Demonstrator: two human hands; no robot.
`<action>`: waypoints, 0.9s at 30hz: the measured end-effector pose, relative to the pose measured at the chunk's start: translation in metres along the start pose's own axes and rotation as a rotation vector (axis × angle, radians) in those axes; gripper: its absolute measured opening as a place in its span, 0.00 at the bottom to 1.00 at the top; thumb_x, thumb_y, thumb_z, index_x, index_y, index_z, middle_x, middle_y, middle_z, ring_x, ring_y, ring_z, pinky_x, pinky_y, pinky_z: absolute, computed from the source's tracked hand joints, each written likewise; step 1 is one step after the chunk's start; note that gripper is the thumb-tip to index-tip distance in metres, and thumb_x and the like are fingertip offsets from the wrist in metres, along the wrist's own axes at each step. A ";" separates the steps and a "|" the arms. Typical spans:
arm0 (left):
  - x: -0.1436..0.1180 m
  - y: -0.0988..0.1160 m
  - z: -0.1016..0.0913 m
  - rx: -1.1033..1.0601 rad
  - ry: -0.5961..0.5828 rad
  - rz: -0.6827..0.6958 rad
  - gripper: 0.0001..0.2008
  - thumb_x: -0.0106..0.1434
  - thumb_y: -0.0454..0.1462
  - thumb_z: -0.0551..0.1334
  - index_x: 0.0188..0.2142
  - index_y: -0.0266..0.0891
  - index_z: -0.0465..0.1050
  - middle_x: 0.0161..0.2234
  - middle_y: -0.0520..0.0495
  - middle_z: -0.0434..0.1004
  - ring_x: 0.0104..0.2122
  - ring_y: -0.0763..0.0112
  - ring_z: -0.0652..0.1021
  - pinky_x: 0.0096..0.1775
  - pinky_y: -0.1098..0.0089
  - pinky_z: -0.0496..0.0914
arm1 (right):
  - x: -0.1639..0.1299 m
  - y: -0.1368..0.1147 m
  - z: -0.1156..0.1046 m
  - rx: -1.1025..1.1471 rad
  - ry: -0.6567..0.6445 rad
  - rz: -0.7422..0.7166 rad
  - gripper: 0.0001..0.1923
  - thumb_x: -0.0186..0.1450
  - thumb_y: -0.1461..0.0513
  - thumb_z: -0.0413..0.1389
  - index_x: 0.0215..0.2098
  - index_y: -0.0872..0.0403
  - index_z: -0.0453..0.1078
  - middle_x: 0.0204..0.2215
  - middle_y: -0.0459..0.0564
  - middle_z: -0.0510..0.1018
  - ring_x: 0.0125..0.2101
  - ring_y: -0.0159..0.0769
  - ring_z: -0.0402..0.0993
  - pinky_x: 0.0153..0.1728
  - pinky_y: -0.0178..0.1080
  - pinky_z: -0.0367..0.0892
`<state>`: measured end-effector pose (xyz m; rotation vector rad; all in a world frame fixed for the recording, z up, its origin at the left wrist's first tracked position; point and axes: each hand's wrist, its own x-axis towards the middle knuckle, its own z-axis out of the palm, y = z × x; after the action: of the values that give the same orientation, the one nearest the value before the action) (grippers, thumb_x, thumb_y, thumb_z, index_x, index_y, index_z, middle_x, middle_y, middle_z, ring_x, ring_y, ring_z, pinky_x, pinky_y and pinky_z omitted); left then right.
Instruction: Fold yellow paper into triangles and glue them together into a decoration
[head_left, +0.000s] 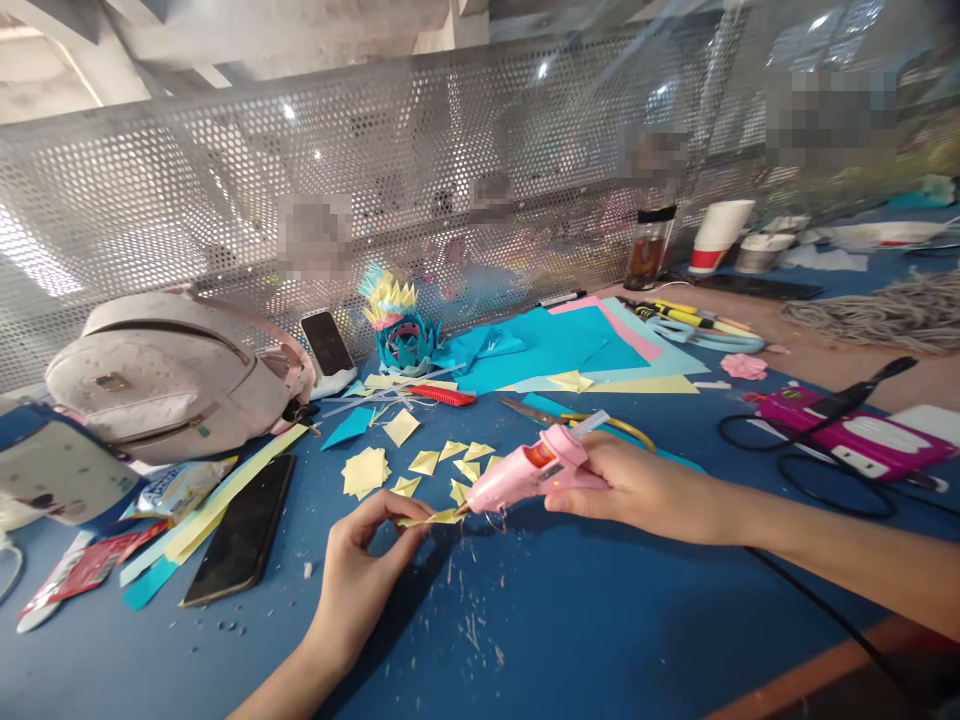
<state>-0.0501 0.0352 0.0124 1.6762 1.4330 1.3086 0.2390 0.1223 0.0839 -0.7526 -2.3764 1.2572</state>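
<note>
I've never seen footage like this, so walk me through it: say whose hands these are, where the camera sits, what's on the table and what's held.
The one picture comes from a camera worn on a person's head, looking down at their own bare hands. The right hand holds a pink glue gun, its nozzle at a small folded yellow paper piece pinched by the left hand. On the blue table lie more yellow folded pieces, a black phone, coloured paper sheets, a paper flower model and a pale backpack.
</note>
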 end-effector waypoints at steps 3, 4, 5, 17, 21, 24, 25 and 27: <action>0.000 0.000 0.000 -0.005 -0.004 -0.002 0.08 0.64 0.41 0.66 0.32 0.40 0.78 0.33 0.47 0.83 0.35 0.66 0.81 0.37 0.71 0.75 | 0.000 -0.002 -0.001 -0.010 -0.002 0.007 0.17 0.68 0.52 0.57 0.50 0.50 0.77 0.44 0.48 0.82 0.45 0.44 0.79 0.47 0.40 0.73; -0.001 0.000 0.001 -0.007 -0.003 -0.003 0.08 0.64 0.41 0.66 0.32 0.40 0.78 0.33 0.47 0.83 0.35 0.66 0.81 0.37 0.71 0.75 | 0.000 -0.002 -0.001 -0.009 0.003 0.013 0.17 0.68 0.51 0.57 0.50 0.50 0.77 0.44 0.48 0.82 0.44 0.44 0.79 0.47 0.41 0.73; -0.001 0.000 0.000 -0.008 -0.001 -0.005 0.07 0.64 0.41 0.66 0.32 0.40 0.78 0.33 0.47 0.83 0.35 0.66 0.81 0.37 0.71 0.75 | 0.000 -0.002 0.000 -0.005 0.006 0.021 0.18 0.68 0.51 0.57 0.50 0.50 0.77 0.45 0.49 0.82 0.44 0.45 0.79 0.47 0.42 0.73; 0.000 0.003 0.001 -0.007 0.024 -0.014 0.08 0.63 0.41 0.67 0.31 0.39 0.78 0.32 0.46 0.83 0.35 0.64 0.81 0.37 0.70 0.75 | 0.000 -0.008 0.002 -0.040 0.060 0.030 0.19 0.67 0.47 0.56 0.46 0.51 0.77 0.41 0.48 0.82 0.42 0.45 0.79 0.43 0.41 0.73; 0.000 0.003 0.001 -0.007 0.019 -0.013 0.09 0.63 0.42 0.67 0.31 0.39 0.79 0.32 0.45 0.83 0.35 0.64 0.81 0.36 0.70 0.75 | 0.001 -0.009 0.002 -0.040 0.060 0.030 0.20 0.67 0.47 0.56 0.46 0.51 0.77 0.40 0.48 0.82 0.41 0.44 0.79 0.41 0.40 0.73; 0.000 0.003 0.001 -0.008 0.016 -0.014 0.09 0.62 0.42 0.67 0.31 0.39 0.79 0.32 0.45 0.83 0.35 0.64 0.81 0.36 0.70 0.75 | 0.001 -0.009 0.001 -0.029 0.055 0.013 0.18 0.67 0.48 0.57 0.45 0.51 0.77 0.41 0.47 0.82 0.41 0.43 0.78 0.41 0.39 0.72; 0.000 0.003 0.001 -0.008 0.019 -0.016 0.09 0.63 0.42 0.67 0.31 0.39 0.79 0.32 0.46 0.83 0.35 0.64 0.81 0.36 0.70 0.75 | 0.001 -0.009 0.001 -0.028 0.056 0.010 0.18 0.67 0.48 0.57 0.44 0.51 0.78 0.41 0.47 0.82 0.41 0.43 0.78 0.40 0.39 0.72; 0.000 0.003 0.001 -0.009 0.024 -0.021 0.09 0.63 0.42 0.67 0.31 0.39 0.78 0.32 0.46 0.83 0.35 0.65 0.81 0.37 0.70 0.75 | 0.001 -0.009 0.001 -0.026 0.057 0.013 0.17 0.67 0.49 0.57 0.43 0.51 0.78 0.41 0.47 0.82 0.41 0.43 0.78 0.40 0.39 0.72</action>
<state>-0.0481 0.0344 0.0151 1.6407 1.4531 1.3259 0.2347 0.1183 0.0913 -0.8021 -2.3497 1.1964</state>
